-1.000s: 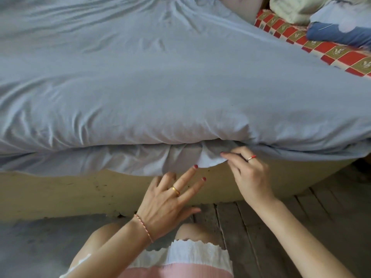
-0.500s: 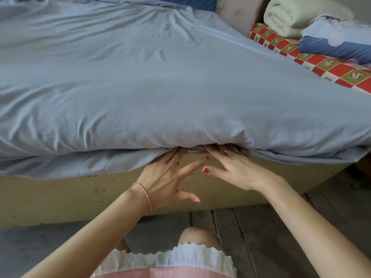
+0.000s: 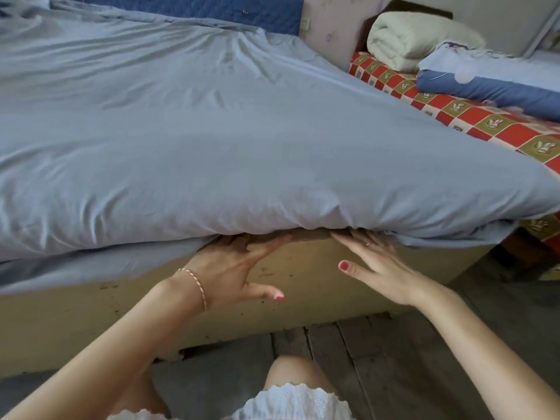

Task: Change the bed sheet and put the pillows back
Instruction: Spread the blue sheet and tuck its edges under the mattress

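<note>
Left hand and right hand, fingers straight, pushed deeper under the mattress edge than a second before, tucking the hanging blue sheet in; folded bedding at 2 o'clock.

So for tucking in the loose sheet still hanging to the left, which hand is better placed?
Left, probably. The left hand has its fingers under the mattress edge right beside the untucked sheet draped over the bed frame. The right hand sits farther right, where the sheet already looks tucked.
</note>
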